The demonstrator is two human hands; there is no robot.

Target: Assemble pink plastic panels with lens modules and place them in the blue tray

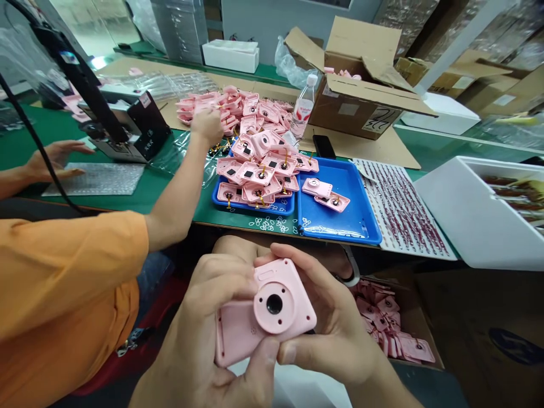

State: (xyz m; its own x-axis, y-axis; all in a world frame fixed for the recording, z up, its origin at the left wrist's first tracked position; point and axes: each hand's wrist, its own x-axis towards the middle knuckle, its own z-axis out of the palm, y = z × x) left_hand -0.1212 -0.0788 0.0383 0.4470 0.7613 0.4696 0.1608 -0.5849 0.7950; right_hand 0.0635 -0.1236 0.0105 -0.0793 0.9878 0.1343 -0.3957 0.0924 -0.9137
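Close in front of me, a pink camera housing [238, 328] is held tilted, its round lens ring facing up. My left hand [212, 317] grips its left side, with the thumb at the lower edge. Around the right side curls my right hand [331, 323], its thumb pressed near the bottom edge. Beyond my hands, a blue tray [219, 201] bears a heap of similar pink housings [255, 173] with small boards and yellow flex cables. A second blue tray [361, 218] to its right has two pink pieces [317, 186] in it.
At left, a co-worker in an orange shirt [72, 277] reaches toward a pink pile [229, 107]. A bottle [302, 107], a phone [323, 146] and an open carton [352, 107] stand behind the trays. A foam box [476, 215] is at right; a carton of pink parts [382, 317] sits below.
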